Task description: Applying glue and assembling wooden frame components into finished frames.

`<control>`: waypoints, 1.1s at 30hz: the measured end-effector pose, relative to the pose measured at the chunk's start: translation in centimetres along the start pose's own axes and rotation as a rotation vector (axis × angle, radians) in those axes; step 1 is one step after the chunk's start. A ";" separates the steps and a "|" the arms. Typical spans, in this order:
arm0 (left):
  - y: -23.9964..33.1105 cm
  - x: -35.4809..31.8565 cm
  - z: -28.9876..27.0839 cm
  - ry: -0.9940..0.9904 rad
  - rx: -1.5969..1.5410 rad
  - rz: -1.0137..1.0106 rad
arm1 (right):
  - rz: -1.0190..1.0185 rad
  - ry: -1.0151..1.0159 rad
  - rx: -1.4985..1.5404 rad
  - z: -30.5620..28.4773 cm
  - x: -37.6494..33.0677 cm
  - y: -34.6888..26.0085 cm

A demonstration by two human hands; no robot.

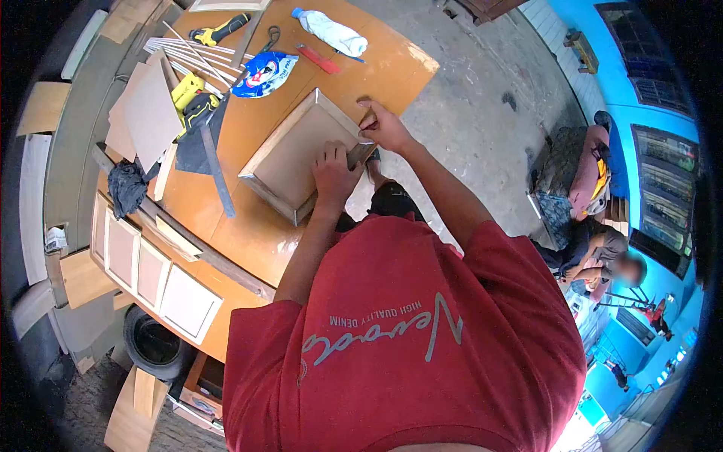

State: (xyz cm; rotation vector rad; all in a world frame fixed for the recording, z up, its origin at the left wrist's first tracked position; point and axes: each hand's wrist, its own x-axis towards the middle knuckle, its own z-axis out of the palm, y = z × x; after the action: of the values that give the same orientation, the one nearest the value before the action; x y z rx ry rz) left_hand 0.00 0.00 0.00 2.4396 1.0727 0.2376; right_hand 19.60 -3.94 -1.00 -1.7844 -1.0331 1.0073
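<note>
Framed panel: I have the wood-framed panel lying on the bench, board side recessed within its rails, one corner toward the far edge and another at the right edge by the hands.
Left hand: I see the left hand palm down over the near right part of the panel, fingers bent slightly across the board; whether it also grips the rail, I cannot tell.
Right hand: I see the right hand at the panel's right corner, thumb and fingers drawn together in a pinch; anything between them is too small for me to make out.
Far edge of the bench: a white bottle with a blue cap lies on its side toward the far right corner, with a red strip near it.
Beyond the panel: a blue and white packet lies just beside the thin sticks; a yellow and black power tool sits past them.
Left part of the bench: I find brown sheets, a second yellow tool and a crumpled black bag.
Near left edge: pale-rimmed panels lie in a row, above a tyre on the ground.
</note>
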 end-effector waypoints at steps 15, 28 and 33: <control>0.0 0.0 -0.1 0.047 -0.061 0.054 | -0.005 0.017 0.008 0.1 -0.1 0.2; 0.0 0.0 0.0 0.052 -0.052 0.016 | -0.001 0.012 0.005 0.2 -0.2 -0.2; 0.4 0.0 -0.3 0.068 -0.047 0.003 | -0.013 0.019 -0.012 0.1 -0.2 0.1</control>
State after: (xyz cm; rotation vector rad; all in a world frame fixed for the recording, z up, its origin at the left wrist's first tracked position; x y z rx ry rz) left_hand 0.18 -0.13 0.44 2.4064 1.0800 0.3454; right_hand 19.41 -4.14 -1.04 -1.7916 -1.0403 0.9766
